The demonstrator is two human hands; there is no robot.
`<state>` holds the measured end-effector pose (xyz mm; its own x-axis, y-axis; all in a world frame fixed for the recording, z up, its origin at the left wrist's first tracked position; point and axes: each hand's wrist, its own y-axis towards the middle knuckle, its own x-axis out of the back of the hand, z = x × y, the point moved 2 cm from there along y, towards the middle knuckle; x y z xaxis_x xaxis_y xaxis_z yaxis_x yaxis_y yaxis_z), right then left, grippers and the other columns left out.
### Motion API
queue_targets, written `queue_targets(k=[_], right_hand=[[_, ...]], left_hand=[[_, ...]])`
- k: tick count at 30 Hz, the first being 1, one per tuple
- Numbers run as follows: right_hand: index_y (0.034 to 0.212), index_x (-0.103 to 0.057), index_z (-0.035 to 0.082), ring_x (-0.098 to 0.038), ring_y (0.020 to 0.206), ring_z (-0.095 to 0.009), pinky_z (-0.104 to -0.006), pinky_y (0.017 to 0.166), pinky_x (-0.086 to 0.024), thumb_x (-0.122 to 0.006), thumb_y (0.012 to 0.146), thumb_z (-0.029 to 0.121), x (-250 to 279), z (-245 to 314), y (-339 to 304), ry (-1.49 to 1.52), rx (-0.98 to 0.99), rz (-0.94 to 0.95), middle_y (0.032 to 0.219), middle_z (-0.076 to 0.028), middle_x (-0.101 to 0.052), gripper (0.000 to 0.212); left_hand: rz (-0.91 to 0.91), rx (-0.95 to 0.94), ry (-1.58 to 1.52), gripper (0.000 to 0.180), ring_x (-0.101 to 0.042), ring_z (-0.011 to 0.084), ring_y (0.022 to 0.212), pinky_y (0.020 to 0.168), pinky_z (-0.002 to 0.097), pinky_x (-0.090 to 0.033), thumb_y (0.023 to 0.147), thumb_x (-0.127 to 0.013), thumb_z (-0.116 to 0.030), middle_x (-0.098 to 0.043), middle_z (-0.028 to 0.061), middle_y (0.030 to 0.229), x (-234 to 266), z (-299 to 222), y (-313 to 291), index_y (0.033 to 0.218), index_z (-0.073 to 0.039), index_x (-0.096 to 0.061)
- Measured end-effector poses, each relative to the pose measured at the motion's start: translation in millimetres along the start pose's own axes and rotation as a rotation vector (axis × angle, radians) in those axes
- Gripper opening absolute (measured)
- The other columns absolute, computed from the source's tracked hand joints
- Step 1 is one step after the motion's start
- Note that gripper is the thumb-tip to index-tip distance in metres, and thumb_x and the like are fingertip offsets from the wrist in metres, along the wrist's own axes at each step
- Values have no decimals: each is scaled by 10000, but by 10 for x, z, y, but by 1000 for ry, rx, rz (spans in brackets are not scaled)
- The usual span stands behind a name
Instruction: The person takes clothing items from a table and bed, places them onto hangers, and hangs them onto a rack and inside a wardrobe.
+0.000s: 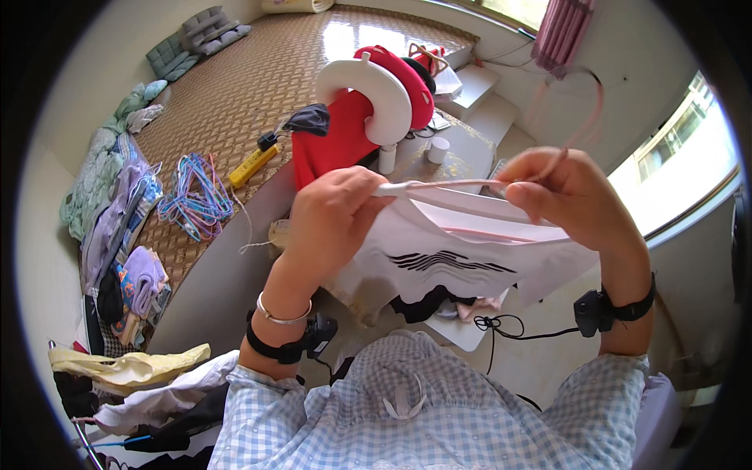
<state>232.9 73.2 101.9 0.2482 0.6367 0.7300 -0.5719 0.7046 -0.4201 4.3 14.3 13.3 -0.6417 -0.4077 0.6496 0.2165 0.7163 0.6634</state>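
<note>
A white garment [462,270] with black wavy stripes hangs stretched between my two hands, its upper edge gaping. My left hand [333,215] is closed, pinching the left end of that edge. My right hand [568,192] is closed at the other end, around a thin pink loop that looks like a clothes hanger [601,106]. This loop rises above the fingers and is partly blurred. Pink also runs along the garment's edge between the hands. Beneath the garment are dark and pale cloths [427,307], largely covered by it.
Beyond my hands, a table [415,160] carries a white neck-pillow shape [384,90], red cloth [337,137] and a white jar [438,150]. Bundled hangers [196,196] and a yellow power strip [252,167] lie left. Clothes [133,360] hang lower left; a cable [533,337] trails right.
</note>
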Motion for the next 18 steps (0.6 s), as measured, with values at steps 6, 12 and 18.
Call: queue_targets(k=[6, 12, 18], right_hand=[[966, -610, 39, -542, 728, -98, -248, 695, -447, -677, 730, 181, -31, -87, -101, -146, 558, -752, 884, -38, -624, 283], [904, -604, -1, -436, 680, -27, -160, 603, -360, -576, 844, 175, -295, -468, 434, 417, 568, -848, 726, 51, -525, 189], [758, -536, -14, -313, 597, -16, -172, 520, -258, -484, 896, 155, -525, -55, 701, 592, 777, -713, 646, 65, -396, 224]], left_hand=[[-311, 286, 32, 97, -515, 249, 595, 546, 299, -400, 789, -565, -89, -519, 124, 660, 722, 65, -437, 788, 8, -557], [-451, 408, 180, 155, -405, 171, 507, 490, 263, -341, 815, -580, -140, -451, 79, 582, 1245, 126, -893, 782, 10, -557], [-640, 453, 201, 128, -300, 14, 536, 461, 170, -234, 805, -621, -123, -397, -80, 599, 1586, -51, -1311, 841, -1, -604]])
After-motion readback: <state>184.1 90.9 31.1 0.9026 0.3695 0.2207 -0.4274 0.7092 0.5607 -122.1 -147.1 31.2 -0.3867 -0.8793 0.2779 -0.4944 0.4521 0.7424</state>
